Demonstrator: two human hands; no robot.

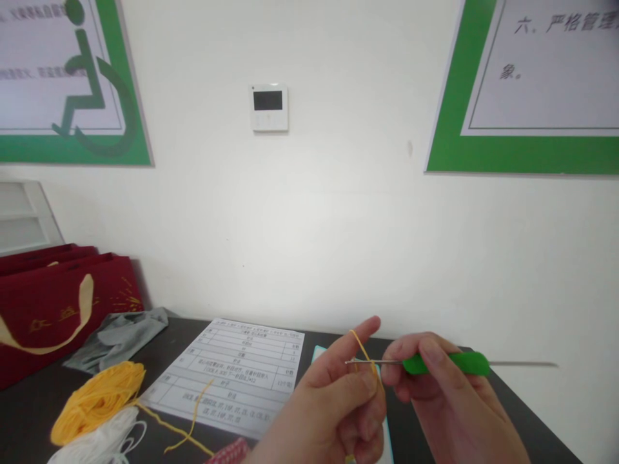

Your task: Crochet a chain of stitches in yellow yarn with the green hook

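Note:
My left hand [333, 393] is closed in a pinch on yellow yarn [360, 343], its index finger raised with the strand looped over it. My right hand [452, 403] grips a crochet hook [445, 365] by its green handle, thumb on top. The thin metal shaft points left and crosses the yarn strand just above my left thumb. Any stitches between the left fingers are mostly hidden. At lower left lies a skein of yellow yarn [99, 396], a loose strand trailing right, beside a bundle of white yarn [99, 441].
A printed sheet [232, 377] lies on the dark table [522, 422]. Behind my left hand is a pale blue-edged item [388, 444]. Red gift bags [111, 277] and a grey cloth [120, 338] stand at left. A red-and-white piece [231, 451] shows at the bottom edge. The white wall rises behind.

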